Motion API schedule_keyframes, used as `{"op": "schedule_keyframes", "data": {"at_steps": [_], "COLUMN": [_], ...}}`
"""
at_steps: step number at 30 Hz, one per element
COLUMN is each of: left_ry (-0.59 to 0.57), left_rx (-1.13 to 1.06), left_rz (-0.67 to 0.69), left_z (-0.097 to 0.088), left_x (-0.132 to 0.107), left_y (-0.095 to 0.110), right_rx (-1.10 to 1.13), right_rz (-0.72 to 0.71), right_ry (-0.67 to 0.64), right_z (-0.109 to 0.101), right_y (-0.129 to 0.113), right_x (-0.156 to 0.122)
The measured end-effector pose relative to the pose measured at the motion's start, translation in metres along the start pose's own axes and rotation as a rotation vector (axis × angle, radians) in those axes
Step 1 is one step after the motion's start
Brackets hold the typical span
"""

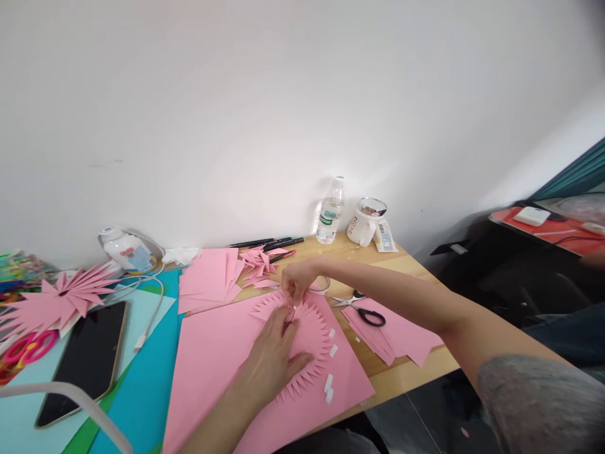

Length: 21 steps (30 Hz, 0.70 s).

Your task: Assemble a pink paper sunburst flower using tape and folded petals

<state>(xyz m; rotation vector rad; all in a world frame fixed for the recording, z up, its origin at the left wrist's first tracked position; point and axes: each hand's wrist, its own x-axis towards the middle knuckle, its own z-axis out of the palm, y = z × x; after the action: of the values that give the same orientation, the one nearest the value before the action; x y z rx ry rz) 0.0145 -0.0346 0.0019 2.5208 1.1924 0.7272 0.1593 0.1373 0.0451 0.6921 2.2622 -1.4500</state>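
Observation:
A round pink paper piece with a zigzag cut edge (309, 343) lies on a large pink sheet (203, 366). My left hand (269, 356) rests on it, thumb apart and fingers stretched toward its upper part. Just above those fingertips, my right hand (300, 280) is closed in a pinch on a small white piece of tape (295, 309). Several small white strips (329, 386) lie along the right side of the pink sheet. Behind my right hand, a roll of tape (321, 285) is partly covered. Black-handled scissors (371, 316) lie to the right, partly on pink paper pieces (401, 334).
Pink paper stacks (205, 277) and scraps (259, 263) lie behind, near pens (269, 243). A water bottle (331, 211) and mug (365, 221) stand by the wall. At left are a phone (85, 359), a spiky pink paper shape (66, 293), a white bottle (127, 251) and a cable (158, 315).

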Motion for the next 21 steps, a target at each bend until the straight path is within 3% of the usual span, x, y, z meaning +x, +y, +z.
{"op": "schedule_keyframes", "data": {"at_steps": [21], "left_ry": [0.014], "left_rx": [0.083], "left_rz": [0.059], "left_z": [0.008], "left_x": [-0.003], "left_y": [-0.008], "right_rx": [0.048], "right_rz": [0.208], "right_ry": [-0.079], "right_z": [-0.002], "right_y": [-0.013], "right_x": [0.003]}}
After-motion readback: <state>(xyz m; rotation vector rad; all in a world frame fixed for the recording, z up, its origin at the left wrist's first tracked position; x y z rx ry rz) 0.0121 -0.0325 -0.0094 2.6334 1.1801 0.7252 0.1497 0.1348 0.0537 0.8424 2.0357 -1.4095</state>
